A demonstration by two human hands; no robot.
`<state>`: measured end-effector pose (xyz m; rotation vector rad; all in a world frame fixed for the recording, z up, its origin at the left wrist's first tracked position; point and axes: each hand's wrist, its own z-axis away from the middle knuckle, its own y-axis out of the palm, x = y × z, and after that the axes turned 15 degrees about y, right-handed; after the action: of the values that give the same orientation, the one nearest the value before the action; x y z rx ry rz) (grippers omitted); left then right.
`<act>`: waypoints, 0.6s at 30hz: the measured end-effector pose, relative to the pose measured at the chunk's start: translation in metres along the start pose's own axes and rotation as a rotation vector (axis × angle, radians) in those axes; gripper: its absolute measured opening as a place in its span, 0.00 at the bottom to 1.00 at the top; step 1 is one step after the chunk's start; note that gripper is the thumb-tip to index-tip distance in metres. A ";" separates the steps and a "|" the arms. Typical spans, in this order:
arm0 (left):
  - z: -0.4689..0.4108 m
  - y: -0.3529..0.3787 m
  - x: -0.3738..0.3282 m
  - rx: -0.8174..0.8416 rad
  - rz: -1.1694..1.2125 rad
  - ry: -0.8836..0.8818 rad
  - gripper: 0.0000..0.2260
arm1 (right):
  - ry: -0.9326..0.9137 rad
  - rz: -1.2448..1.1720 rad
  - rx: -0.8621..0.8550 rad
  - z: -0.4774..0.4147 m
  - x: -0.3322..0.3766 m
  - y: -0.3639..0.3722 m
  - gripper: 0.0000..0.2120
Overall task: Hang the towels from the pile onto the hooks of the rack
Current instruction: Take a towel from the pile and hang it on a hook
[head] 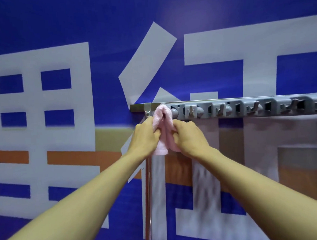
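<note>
A small pink towel [162, 114] is draped over the leftmost hook of the grey rack [244, 108], folded over it so both ends hang down. My left hand [145, 136] grips the towel's left side and my right hand [188, 136] grips its right side, just below the rack. The hook under the towel is hidden. Several other hooks [219, 111] along the rack to the right are bare. The pile of towels is out of view.
The rack is fixed to a metal bar [137, 107] carried by an upright chrome pole [148, 202]. Behind it hangs a blue banner [59, 33] with large white characters and orange stripes. A translucent sheet [264, 142] hangs below the rack.
</note>
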<state>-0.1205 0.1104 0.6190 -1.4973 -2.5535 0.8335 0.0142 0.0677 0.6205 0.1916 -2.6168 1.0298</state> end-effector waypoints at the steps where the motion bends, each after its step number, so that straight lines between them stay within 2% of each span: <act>1: 0.004 0.001 -0.004 0.038 0.015 0.001 0.14 | 0.007 -0.068 0.036 0.002 0.002 0.003 0.06; 3: 0.017 0.004 -0.013 0.152 0.032 0.009 0.21 | 0.007 -0.146 0.102 0.012 0.005 0.005 0.03; 5: 0.031 0.000 -0.019 0.245 0.072 -0.011 0.24 | 0.006 -0.177 0.176 0.025 0.004 0.003 0.03; 9: 0.059 -0.019 -0.035 0.242 0.165 -0.106 0.21 | 0.041 -0.174 0.234 0.056 -0.012 -0.011 0.07; 13: 0.096 -0.038 -0.072 0.216 0.112 -0.111 0.27 | 0.116 -0.166 0.300 0.098 -0.030 -0.046 0.21; 18: 0.159 -0.057 -0.139 0.271 0.189 -0.205 0.23 | 0.244 -0.310 0.389 0.193 -0.061 -0.090 0.17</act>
<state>-0.1433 -0.0929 0.5403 -1.6573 -2.3281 1.3611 0.0452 -0.1298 0.5245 0.5080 -2.0699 1.3392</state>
